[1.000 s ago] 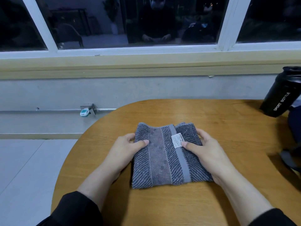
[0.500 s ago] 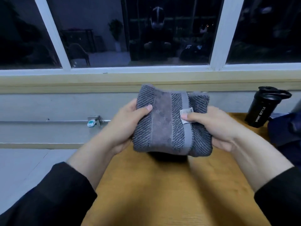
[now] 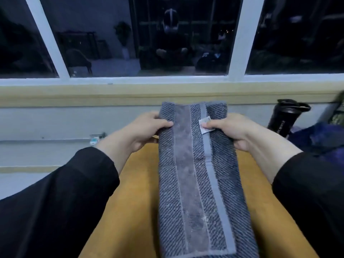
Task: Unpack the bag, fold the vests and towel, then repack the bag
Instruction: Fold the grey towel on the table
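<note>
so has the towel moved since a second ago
Yes. The towel lay folded flat on the table; the left hand and right hand now hold it up off the table, its top against the window sill, hanging unfolded.

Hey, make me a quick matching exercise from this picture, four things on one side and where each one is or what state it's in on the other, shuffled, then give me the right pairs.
Things
1. grey striped terry towel
2. small white care label
3. black plastic sport bottle
4. round wooden table

Places or states
A. stands at the far right, by the wall
B. hangs unfolded, gripped at its upper end by the left hand and the right hand
C. lies beneath the hanging cloth and both arms
D. sits under the right thumb

Pairs: 1-B, 2-D, 3-A, 4-C
</note>
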`<state>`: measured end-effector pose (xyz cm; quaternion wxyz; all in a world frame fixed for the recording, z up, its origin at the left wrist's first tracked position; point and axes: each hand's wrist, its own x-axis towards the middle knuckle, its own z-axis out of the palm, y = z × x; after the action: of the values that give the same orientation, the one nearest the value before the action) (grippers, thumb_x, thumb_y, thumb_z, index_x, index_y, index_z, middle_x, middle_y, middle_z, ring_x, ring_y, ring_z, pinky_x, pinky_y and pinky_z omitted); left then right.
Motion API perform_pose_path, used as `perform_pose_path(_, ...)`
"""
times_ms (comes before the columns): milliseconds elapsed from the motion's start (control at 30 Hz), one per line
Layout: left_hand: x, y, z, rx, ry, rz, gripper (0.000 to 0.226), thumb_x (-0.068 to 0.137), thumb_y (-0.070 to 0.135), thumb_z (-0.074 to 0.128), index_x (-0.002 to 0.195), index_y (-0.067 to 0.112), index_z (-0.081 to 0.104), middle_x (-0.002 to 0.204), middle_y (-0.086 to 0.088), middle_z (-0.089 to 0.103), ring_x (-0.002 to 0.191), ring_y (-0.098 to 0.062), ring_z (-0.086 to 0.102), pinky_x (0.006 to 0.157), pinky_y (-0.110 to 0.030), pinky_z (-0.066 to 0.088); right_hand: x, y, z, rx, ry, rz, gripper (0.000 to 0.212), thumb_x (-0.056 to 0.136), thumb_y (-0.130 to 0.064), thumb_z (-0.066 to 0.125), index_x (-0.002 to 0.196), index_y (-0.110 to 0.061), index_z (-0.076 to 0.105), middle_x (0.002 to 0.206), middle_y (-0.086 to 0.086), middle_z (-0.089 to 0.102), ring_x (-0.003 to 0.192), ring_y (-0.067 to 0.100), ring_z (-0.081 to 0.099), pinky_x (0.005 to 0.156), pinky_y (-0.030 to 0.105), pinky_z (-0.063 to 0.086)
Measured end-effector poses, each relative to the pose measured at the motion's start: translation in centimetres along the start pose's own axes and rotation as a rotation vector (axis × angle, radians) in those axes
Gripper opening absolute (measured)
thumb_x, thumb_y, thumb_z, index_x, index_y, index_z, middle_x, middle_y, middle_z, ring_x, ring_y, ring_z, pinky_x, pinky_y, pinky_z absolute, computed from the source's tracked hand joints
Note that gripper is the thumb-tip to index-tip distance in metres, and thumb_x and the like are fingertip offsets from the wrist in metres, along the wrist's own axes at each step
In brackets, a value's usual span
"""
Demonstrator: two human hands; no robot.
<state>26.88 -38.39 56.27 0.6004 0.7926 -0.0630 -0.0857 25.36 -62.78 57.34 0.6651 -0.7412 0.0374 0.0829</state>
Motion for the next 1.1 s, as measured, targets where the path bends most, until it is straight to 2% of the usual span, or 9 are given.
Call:
perform_pose_path(233, -1.3, -7.4, 2.4, 0.074, 0.061, 0.189, 0.034, 0.089, -0.005, 0.069, 0.121, 0.007, 0.067, 0.113, -0.004, 0.074, 0.098, -0.007, 0.068, 0.089, -0.023, 0.054, 0.9, 8.3, -0.1, -0.166, 0.049, -0.197, 0.024, 0.08, -0.004, 0.082, 0.1, -0.017, 0.076, 0.102, -0.002, 0.079, 0.105, 0.02, 0.073, 0.102, 0.044, 0.054)
perform_pose_path(367, -6.6, -9.6, 2.4, 0.264, -0.023, 0.457, 0.021, 0.089, 0.003, 0.074, 0.108, 0.01, 0.068, 0.112, 0.013, 0.071, 0.109, 0.006, 0.061, 0.094, -0.011, 0.043, -4.5, 9.8, -2.0, -0.412, -0.151, -0.482, 0.023, 0.087, -0.014, 0.079, 0.109, -0.019, 0.073, 0.11, -0.014, 0.075, 0.105, 0.0, 0.067, 0.088, 0.011, 0.047)
perform_pose_path(500, -11.0, -14.6, 2.7, 0.683, -0.306, 0.572, 0.025, 0.091, 0.014, 0.059, 0.104, 0.035, 0.065, 0.147, 0.024, 0.052, 0.145, 0.005, 0.033, 0.123, -0.028, 0.02, -8.3, 14.8, -4.3, -0.915, -0.461, -0.574, 0.026, 0.09, -0.038, 0.069, 0.116, -0.037, 0.066, 0.145, -0.031, 0.043, 0.142, -0.011, 0.028, 0.114, 0.009, 0.015)
perform_pose_path(600, -12.8, -15.8, 2.4, 0.617, -0.353, 0.361, 0.041, 0.088, 0.011, 0.046, 0.108, 0.036, 0.072, 0.151, 0.035, 0.039, 0.149, 0.01, 0.017, 0.126, -0.031, 0.002, -10.5, 16.4, -6.2, -1.081, -0.612, -0.332, 0.058, 0.091, -0.032, 0.063, 0.142, -0.053, 0.044, 0.158, -0.043, 0.008, 0.149, -0.013, -0.008, 0.121, 0.022, -0.007)
perform_pose_path(733, -12.0, -13.3, 4.5, 0.549, -0.058, 0.459, 0.037, 0.096, 0.046, 0.041, 0.101, 0.03, 0.075, 0.132, 0.027, 0.062, 0.139, 0.011, 0.038, 0.123, -0.036, 0.018, -10.6, 14.8, -5.5, -0.847, -0.356, -0.408, 0.04, 0.094, -0.068, 0.05, 0.117, -0.041, 0.069, 0.146, -0.036, 0.047, 0.144, -0.011, 0.03, 0.126, 0.037, 0.012)
perform_pose_path(800, -10.7, -12.0, 6.4, 0.657, 0.008, 0.475, 0.048, 0.095, 0.057, 0.036, 0.117, 0.032, 0.071, 0.138, 0.023, 0.059, 0.14, 0.011, 0.035, 0.123, -0.039, 0.02, -9.2, 14.2, -3.5, -0.804, -0.13, -0.521, 0.046, 0.098, -0.06, 0.043, 0.113, -0.03, 0.074, 0.136, -0.025, 0.059, 0.131, -0.014, 0.044, 0.12, 0.033, 0.03)
perform_pose_path(900, -9.9, -11.8, 9.2, 1.018, -0.095, 0.366, 0.076, 0.089, 0.071, 0.016, 0.153, 0.037, 0.039, 0.167, 0.013, 0.02, 0.155, -0.004, 0.006, 0.126, -0.049, 0.001, -7.1, 14.0, -0.2, -1.015, -0.176, -0.471, 0.061, 0.099, -0.061, 0.03, 0.152, -0.033, 0.043, 0.161, -0.017, 0.032, 0.15, -0.003, 0.02, 0.127, 0.038, 0.014)
perform_pose_path(1000, -10.7, -13.5, 9.5, 1.121, -0.206, 0.26, 0.073, 0.096, 0.074, 0.01, 0.161, 0.04, 0.007, 0.168, 0.014, -0.015, 0.153, -0.006, -0.021, 0.124, -0.054, -0.009, -5.9, 15.9, 0.2, -1.206, -0.376, -0.227, 0.078, 0.092, -0.073, 0.015, 0.161, -0.041, -0.001, 0.166, -0.023, -0.013, 0.152, 0.0, -0.015, 0.127, 0.048, -0.005)
perform_pose_path(1100, -10.4, -13.7, 8.0, 1.002, -0.202, 0.238, 0.065, 0.099, 0.071, 0.025, 0.158, 0.045, 0.018, 0.166, 0.022, -0.01, 0.152, 0.002, -0.016, 0.124, -0.05, -0.012, -5.1, 16.3, -1.4, -1.157, -0.362, -0.181, 0.095, 0.079, -0.089, 0.021, 0.16, -0.044, -0.001, 0.166, -0.025, -0.007, 0.154, 0.002, -0.009, 0.127, 0.05, 0.001)
